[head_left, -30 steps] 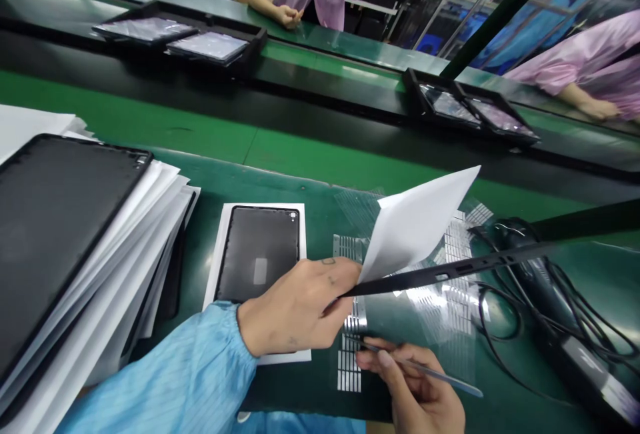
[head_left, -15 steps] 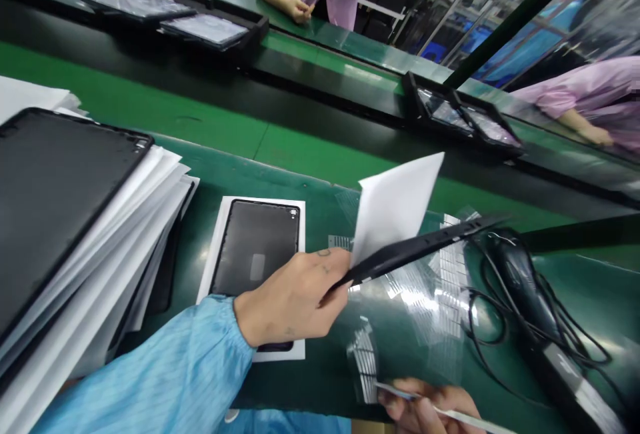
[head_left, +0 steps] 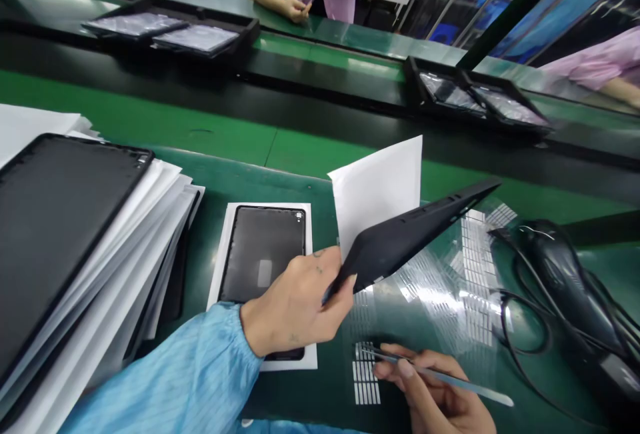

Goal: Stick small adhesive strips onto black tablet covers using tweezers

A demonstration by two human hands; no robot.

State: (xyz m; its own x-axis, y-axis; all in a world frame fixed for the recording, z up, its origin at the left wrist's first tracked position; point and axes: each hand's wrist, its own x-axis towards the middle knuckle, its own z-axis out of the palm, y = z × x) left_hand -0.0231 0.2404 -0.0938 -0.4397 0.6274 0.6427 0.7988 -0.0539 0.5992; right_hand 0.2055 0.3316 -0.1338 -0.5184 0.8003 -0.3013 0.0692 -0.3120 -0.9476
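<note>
**Q:** Head view: what lies on the green work mat (head_left: 280, 181)?

**A:** A clear film sheet of white adhesive strips (head_left: 475, 274).

**Q:** Grip state?

**A:** Left hand (head_left: 295, 307) clamped on a thin black tablet back cover (head_left: 395, 247), tilted above the film; right hand (head_left: 430, 387) pinched closed on a slim steel spatula (head_left: 450, 377).

You grip a matt black plastic tablet shell (head_left: 400, 247) before a smooth white paper sheet (head_left: 375, 197), beside your slim glossy metal spatula (head_left: 450, 377).
</note>
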